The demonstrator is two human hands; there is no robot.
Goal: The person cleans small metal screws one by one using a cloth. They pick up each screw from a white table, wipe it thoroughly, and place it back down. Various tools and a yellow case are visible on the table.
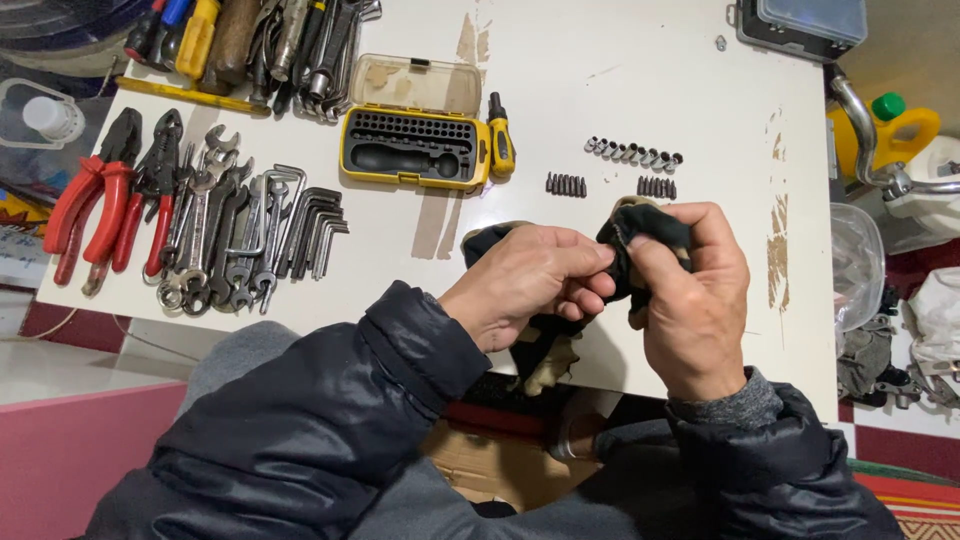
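Both my hands hold a dark cloth with tan patches (640, 228) just above the near edge of the white table (600, 70). My left hand (525, 280) pinches something small against the cloth; what it is stays hidden by my fingers. My right hand (690, 295) is wrapped in the cloth and grips it. Beyond my hands lie two short rows of dark screwdriver bits (566, 185) and a row of small silver sockets (633, 153). An open yellow bit-set case (415, 150) sits further back with a yellow-handled screwdriver (500, 140) beside it.
Red-handled pliers (95, 195), wrenches (215, 225) and hex keys (310, 225) lie spread on the table's left. More tools are piled at the back left (260, 40). A clear-lidded box (800, 25) sits at the back right. A yellow jug (895, 125) stands off the right edge.
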